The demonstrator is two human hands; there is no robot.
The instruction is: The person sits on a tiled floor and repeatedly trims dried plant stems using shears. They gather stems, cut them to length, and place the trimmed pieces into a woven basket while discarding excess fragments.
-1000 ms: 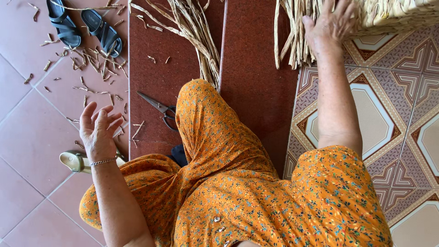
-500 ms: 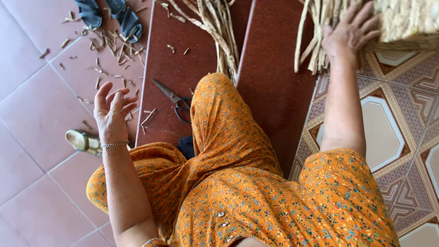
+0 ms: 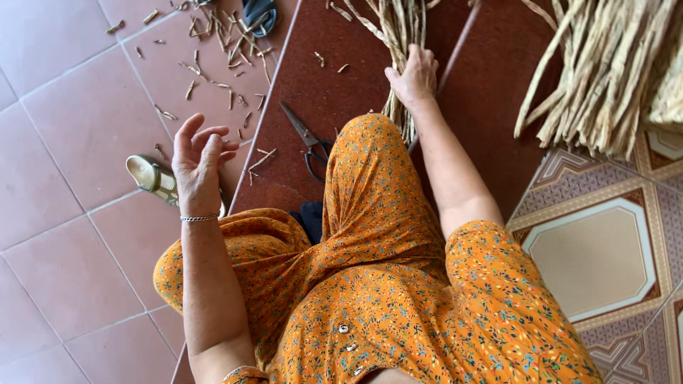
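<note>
- Left hand (image 3: 198, 165): raised above the pink floor (image 3: 71, 128) at the left, fingers spread wide, holding nothing; a sandal (image 3: 151, 176) lies just beyond it.
- Scissors (image 3: 307, 139): on the dark red step (image 3: 320, 92), between the two hands, untouched.
- Right hand (image 3: 413, 75): stretched ahead past the knee, closed over the reed bundle (image 3: 400, 28); this is the nearer hand to it.
- Reed bundle: lies dead ahead, its long axis running away from the person.
- Reed heap (image 3: 605, 71): far right, well apart from both hands.
- Change: half a second ago the right hand rested on the heap; it has since crossed left to the bundle. Left hand's pose is much the same.
</note>
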